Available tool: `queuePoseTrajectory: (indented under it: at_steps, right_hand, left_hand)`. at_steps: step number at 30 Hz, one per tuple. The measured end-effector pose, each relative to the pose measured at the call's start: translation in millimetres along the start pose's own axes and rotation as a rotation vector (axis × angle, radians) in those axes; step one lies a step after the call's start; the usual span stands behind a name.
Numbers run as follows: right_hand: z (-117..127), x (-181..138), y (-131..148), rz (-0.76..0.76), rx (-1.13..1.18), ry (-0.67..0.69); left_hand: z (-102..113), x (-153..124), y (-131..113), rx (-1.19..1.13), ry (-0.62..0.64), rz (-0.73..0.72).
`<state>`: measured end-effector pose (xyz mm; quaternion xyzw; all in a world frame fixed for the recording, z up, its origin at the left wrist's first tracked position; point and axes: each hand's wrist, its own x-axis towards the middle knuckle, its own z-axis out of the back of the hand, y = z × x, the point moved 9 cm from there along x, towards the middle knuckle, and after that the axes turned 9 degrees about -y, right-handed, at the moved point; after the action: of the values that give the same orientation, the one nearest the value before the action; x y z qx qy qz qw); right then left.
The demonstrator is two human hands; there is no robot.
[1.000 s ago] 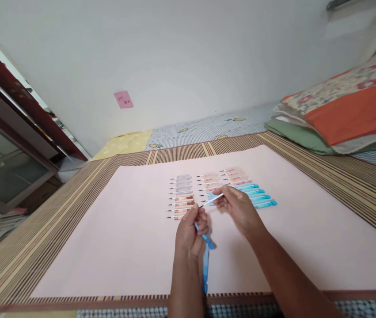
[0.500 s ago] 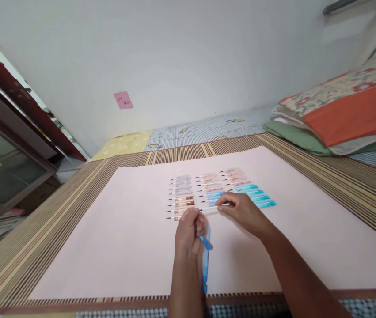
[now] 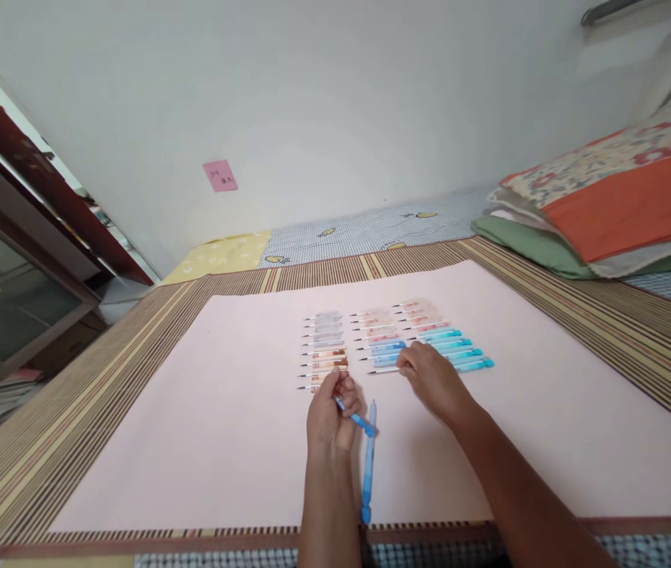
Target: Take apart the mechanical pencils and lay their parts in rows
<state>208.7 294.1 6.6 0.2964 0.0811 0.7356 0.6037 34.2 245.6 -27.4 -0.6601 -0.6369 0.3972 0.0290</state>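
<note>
My left hand [image 3: 331,412] is closed around a blue pen barrel [image 3: 361,424], whose end sticks out toward the lower right. My right hand [image 3: 433,379] pinches a thin white pen refill [image 3: 385,372] with a dark tip, low over the paper just below the blue pens [image 3: 383,353]. Between my forearms a light-blue pen [image 3: 369,473] lies lengthwise on the large pale pink sheet [image 3: 193,426]. Past my hands lie columns of pens and refills: grey [image 3: 327,325] and brown [image 3: 332,361] at left, pinkish [image 3: 378,321] in the middle, turquoise [image 3: 459,351] at right.
The sheet rests on a striped mat [image 3: 151,339]. At the right, folded bedding [image 3: 624,197] in orange, floral and green is stacked. A pink note [image 3: 220,175] is stuck to the white wall [image 3: 359,102]. A glass-panelled door [image 3: 4,292] stands at the left.
My right hand has moved slightly right with the refill, away from my left hand, to beside the blue pens. My left hand has drawn a little left and still holds the barrel.
</note>
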Motion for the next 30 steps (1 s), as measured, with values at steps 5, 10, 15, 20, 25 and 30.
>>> queuePoseTrajectory:
  at_steps: [5, 10, 15, 20, 25, 30]
  right_hand:
    - [-6, -1, -1, -0.007, -0.012, -0.001]
    - [-9, 0, -2, -0.003, -0.017, -0.014]
    - [-10, 0, 0, 0.011, -0.004, -0.04]
    - [-12, 0, 2, 0.017, 0.052, -0.057]
    - [-9, -1, 3, 0.009, 0.081, -0.081]
    - [10, -2, -18, -0.148, 0.047, -0.113]
  left_hand:
    - [2, 1, 0, -0.034, -0.012, 0.001]
    - [3, 1, -1, -0.039, -0.005, -0.003]
    - [2, 2, -1, -0.019, 0.017, -0.016]
    - [1, 2, 1, -0.025, 0.03, -0.008]
    - [2, 2, 0, -0.034, 0.024, -0.009]
    - [3, 2, 0, -0.05, 0.025, 0.005]
